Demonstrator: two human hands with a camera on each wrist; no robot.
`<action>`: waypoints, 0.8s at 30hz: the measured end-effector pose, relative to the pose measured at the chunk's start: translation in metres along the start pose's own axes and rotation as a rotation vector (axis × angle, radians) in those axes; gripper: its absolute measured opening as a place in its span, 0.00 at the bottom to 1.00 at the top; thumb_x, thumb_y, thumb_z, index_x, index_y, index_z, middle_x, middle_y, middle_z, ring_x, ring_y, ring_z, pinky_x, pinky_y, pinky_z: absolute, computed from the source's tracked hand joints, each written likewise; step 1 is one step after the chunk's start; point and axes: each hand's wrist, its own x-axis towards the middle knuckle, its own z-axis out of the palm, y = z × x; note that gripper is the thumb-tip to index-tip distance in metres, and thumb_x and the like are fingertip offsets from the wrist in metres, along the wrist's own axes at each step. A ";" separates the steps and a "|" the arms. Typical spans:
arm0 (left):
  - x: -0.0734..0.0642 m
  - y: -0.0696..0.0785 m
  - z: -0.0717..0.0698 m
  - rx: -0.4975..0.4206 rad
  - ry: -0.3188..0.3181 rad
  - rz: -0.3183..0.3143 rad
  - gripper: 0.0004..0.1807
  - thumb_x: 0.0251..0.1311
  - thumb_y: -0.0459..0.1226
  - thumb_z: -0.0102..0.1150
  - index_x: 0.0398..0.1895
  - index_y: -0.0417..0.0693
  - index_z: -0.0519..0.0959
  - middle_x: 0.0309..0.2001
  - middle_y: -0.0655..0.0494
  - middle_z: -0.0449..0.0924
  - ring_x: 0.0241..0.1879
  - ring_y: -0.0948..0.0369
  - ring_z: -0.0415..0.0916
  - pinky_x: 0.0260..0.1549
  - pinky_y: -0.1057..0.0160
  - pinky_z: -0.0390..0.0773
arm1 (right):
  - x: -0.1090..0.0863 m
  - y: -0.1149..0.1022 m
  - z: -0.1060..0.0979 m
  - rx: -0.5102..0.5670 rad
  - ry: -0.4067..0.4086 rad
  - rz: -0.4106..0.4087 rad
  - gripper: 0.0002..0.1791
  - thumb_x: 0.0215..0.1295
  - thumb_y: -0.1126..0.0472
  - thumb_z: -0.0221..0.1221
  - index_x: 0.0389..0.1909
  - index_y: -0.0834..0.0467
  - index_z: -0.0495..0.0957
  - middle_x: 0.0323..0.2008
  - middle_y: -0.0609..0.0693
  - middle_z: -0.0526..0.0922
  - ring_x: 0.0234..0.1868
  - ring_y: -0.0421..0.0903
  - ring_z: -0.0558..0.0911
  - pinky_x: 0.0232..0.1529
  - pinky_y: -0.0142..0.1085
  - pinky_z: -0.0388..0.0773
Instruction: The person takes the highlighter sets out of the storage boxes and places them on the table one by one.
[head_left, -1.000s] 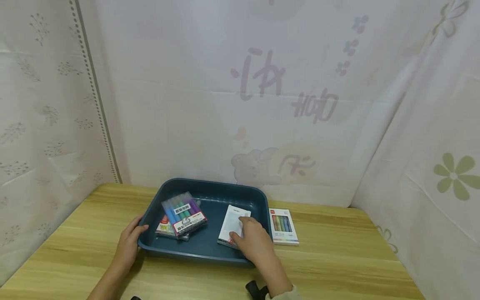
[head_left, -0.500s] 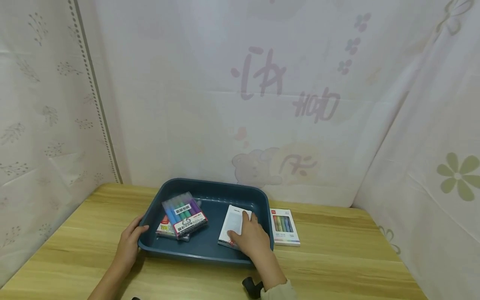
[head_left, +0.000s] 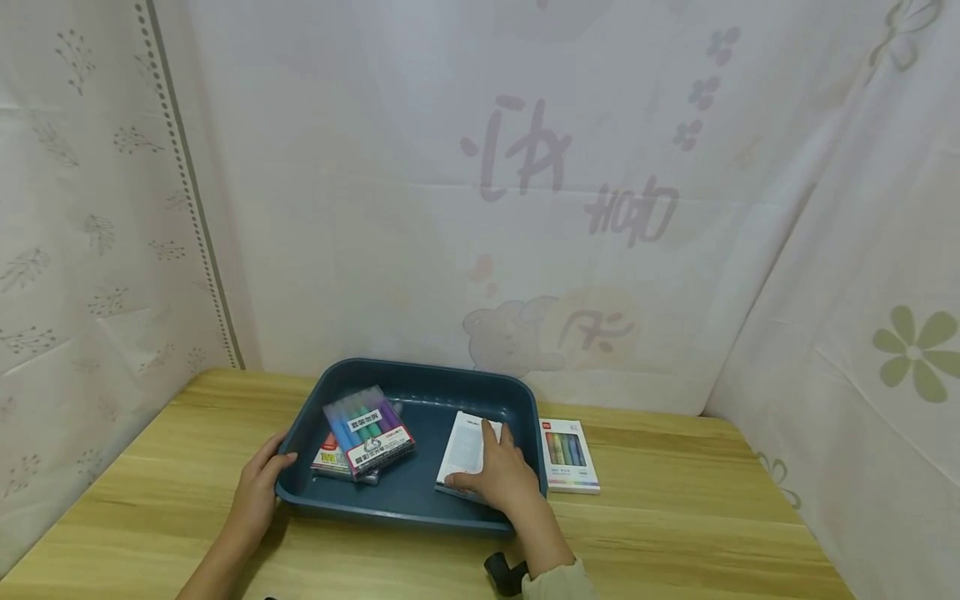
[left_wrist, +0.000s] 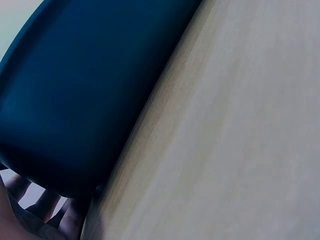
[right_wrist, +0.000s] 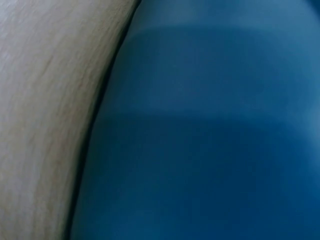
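Observation:
A dark blue tray [head_left: 420, 517] sits on the table, and my left hand [head_left: 257, 483] grips its left rim with the thumb over the edge. In the left wrist view, fingers [left_wrist: 72, 217] show against the tray's outer wall. Inside the tray at right, my right hand [head_left: 506, 475] holds a white box [head_left: 461, 450] across its width, thumb at the near left edge and fingers over the far right side. At left in the tray, a clear pack of blue, green and purple markers [head_left: 367, 429] lies on another pack [head_left: 330, 465], partly hidden. The right wrist view shows only tray wall and table.
A white box with a window of coloured pens [head_left: 570, 457] lies on the table against the tray's right side. The wooden table [head_left: 675, 500] reaches back to a patterned cloth [head_left: 375, 250]. A black fitting [head_left: 504, 575] sits by my right wrist.
My right thumb has slid left and down to the white box's near left edge, and the fingers have spread over its right side. The left hand and tray stay put.

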 end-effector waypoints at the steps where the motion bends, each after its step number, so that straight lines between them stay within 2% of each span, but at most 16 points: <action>1: 0.000 0.000 0.000 -0.003 0.001 -0.002 0.28 0.76 0.35 0.36 0.76 0.35 0.57 0.71 0.27 0.60 0.41 0.80 0.71 0.37 0.73 0.80 | 0.000 0.000 -0.001 0.001 -0.005 -0.004 0.61 0.45 0.39 0.77 0.77 0.60 0.59 0.76 0.69 0.58 0.67 0.71 0.70 0.56 0.67 0.73; 7: -0.002 0.001 0.001 -0.006 0.010 0.002 0.28 0.76 0.35 0.37 0.76 0.35 0.58 0.71 0.28 0.60 0.41 0.80 0.71 0.37 0.74 0.79 | -0.002 0.000 -0.003 0.013 -0.032 -0.046 0.58 0.46 0.40 0.77 0.75 0.60 0.62 0.75 0.65 0.63 0.67 0.70 0.71 0.58 0.66 0.72; 12: -0.001 0.001 0.000 0.002 0.007 0.003 0.28 0.76 0.35 0.37 0.76 0.34 0.58 0.71 0.27 0.60 0.41 0.81 0.70 0.37 0.75 0.79 | -0.002 0.000 -0.003 -0.023 -0.063 -0.047 0.56 0.49 0.35 0.73 0.74 0.60 0.65 0.73 0.65 0.67 0.68 0.69 0.71 0.59 0.65 0.72; 16: -0.001 0.002 0.000 0.005 0.004 -0.003 0.28 0.76 0.35 0.37 0.76 0.34 0.58 0.71 0.27 0.60 0.42 0.82 0.69 0.38 0.75 0.78 | -0.004 -0.001 -0.004 -0.042 -0.075 -0.048 0.51 0.55 0.34 0.68 0.73 0.59 0.67 0.73 0.65 0.68 0.68 0.69 0.71 0.60 0.65 0.72; 20: -0.001 0.002 0.000 0.009 -0.005 -0.002 0.28 0.76 0.36 0.37 0.76 0.35 0.57 0.72 0.27 0.59 0.42 0.83 0.69 0.39 0.76 0.77 | -0.005 -0.001 -0.004 -0.048 -0.064 -0.068 0.44 0.62 0.38 0.65 0.72 0.60 0.69 0.71 0.67 0.69 0.68 0.71 0.70 0.61 0.66 0.71; 24: -0.001 0.001 0.000 0.010 -0.008 -0.001 0.28 0.77 0.36 0.37 0.76 0.35 0.57 0.72 0.27 0.59 0.43 0.83 0.68 0.39 0.76 0.77 | -0.006 -0.001 -0.004 -0.043 -0.052 -0.095 0.41 0.63 0.42 0.66 0.70 0.62 0.71 0.70 0.68 0.71 0.68 0.71 0.71 0.63 0.65 0.70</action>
